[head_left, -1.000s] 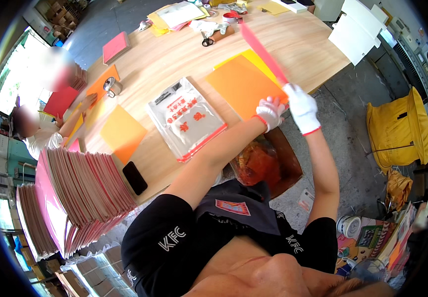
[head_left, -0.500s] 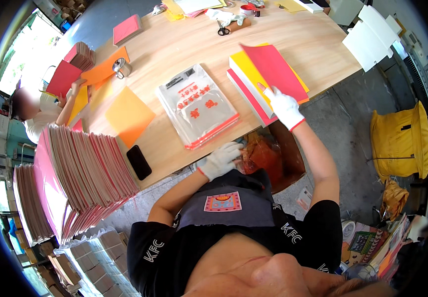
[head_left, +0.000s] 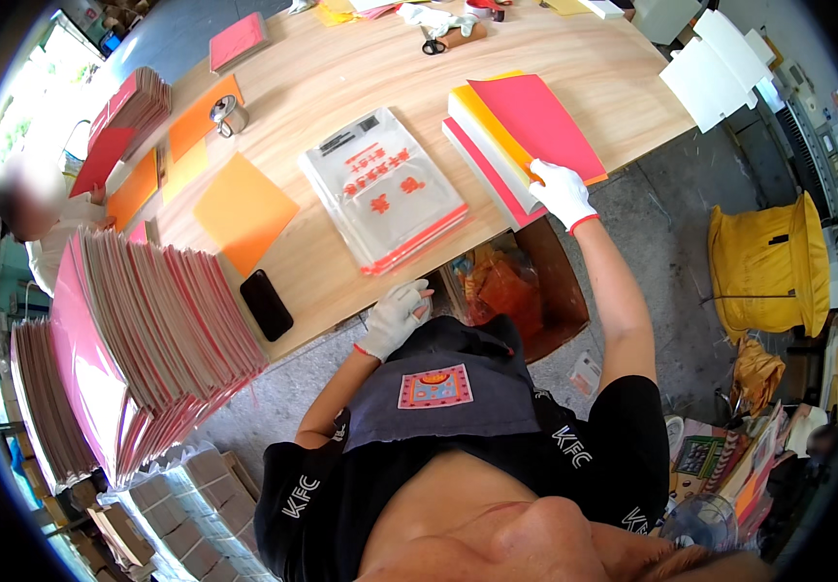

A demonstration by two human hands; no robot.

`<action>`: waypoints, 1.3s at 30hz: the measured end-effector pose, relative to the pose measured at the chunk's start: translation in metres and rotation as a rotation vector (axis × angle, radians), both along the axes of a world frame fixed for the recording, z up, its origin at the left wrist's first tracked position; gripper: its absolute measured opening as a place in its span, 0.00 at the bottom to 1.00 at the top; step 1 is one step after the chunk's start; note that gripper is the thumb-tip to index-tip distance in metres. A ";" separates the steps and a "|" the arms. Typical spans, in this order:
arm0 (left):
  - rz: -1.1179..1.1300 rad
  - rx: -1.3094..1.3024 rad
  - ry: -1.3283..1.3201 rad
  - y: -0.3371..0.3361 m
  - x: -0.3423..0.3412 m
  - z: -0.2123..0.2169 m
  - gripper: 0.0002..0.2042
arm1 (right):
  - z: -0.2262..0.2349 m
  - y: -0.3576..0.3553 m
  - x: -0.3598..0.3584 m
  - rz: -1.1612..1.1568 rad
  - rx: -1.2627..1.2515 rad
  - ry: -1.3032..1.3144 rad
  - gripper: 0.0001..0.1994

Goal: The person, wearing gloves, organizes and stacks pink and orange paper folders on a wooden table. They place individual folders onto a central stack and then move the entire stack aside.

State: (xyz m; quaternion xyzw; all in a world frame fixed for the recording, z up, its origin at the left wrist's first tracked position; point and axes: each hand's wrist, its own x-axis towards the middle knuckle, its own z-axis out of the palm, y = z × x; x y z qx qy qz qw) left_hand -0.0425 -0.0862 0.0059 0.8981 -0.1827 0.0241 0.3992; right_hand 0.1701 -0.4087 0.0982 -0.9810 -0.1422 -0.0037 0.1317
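My right hand [head_left: 563, 192], in a white glove with a red cuff, closes on the near edge of red and yellow-orange sheets. The red sheet [head_left: 540, 126] lies on top of a thick stack with a white block of pages [head_left: 493, 145] under it. A pink-red layer [head_left: 477, 173] sticks out at the bottom left of the stack. My left hand [head_left: 395, 318], also gloved, hangs at the table's near edge with its fingers curled and nothing visible in them. Between the hands, farther in, lies a clear plastic-wrapped packet [head_left: 385, 194] with red print.
Tall stacks of pink-covered booklets [head_left: 162, 330] stand at the left, beside a black phone [head_left: 267, 305]. Orange sheets [head_left: 244, 213] and a metal mug [head_left: 228, 114] lie farther off. A co-worker [head_left: 60, 218] handles a red sheet. An open carton [head_left: 550, 301] sits below the edge.
The lifted red sheet now lies flatter on the stack, and my right hand has closed at its near edge. My left hand has drawn back leftward, fingers curling. The co-worker's red sheet has moved.
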 end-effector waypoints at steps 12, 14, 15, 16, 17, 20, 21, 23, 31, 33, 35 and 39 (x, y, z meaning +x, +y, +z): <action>0.023 -0.005 -0.004 0.020 -0.013 -0.013 0.13 | 0.003 0.005 -0.003 0.013 0.018 -0.043 0.15; 0.027 -0.004 0.002 0.022 -0.014 -0.013 0.14 | 0.007 0.005 -0.002 0.024 0.007 -0.007 0.16; 0.030 -0.003 0.006 0.023 -0.015 -0.014 0.14 | 0.008 0.005 -0.001 0.022 -0.003 -0.002 0.16; 0.031 -0.008 0.008 0.024 -0.016 -0.014 0.14 | 0.008 0.006 -0.001 0.019 -0.012 0.003 0.16; 0.032 -0.013 0.010 0.025 -0.016 -0.016 0.14 | 0.007 0.006 0.000 0.017 -0.021 0.009 0.16; 0.023 -0.019 0.012 0.026 -0.016 -0.016 0.14 | -0.010 -0.004 0.001 0.077 -0.003 -0.104 0.16; 0.021 -0.019 0.014 0.026 -0.016 -0.016 0.14 | -0.016 -0.003 0.001 0.073 -0.038 -0.126 0.16; 0.014 -0.028 0.014 0.026 -0.016 -0.017 0.14 | -0.026 -0.002 0.001 0.062 -0.110 -0.171 0.16; 0.023 -0.013 -0.016 0.030 -0.021 -0.022 0.14 | 0.012 0.004 -0.001 0.010 0.047 0.039 0.13; 0.025 -0.014 -0.011 0.030 -0.021 -0.019 0.14 | 0.019 0.005 0.000 -0.017 0.066 0.125 0.13; 0.021 0.005 0.017 0.031 -0.022 -0.019 0.15 | 0.022 0.008 -0.003 -0.004 0.012 0.095 0.13; 0.011 -0.014 -0.004 0.029 -0.021 -0.016 0.15 | 0.008 0.009 -0.004 0.090 -0.062 -0.065 0.15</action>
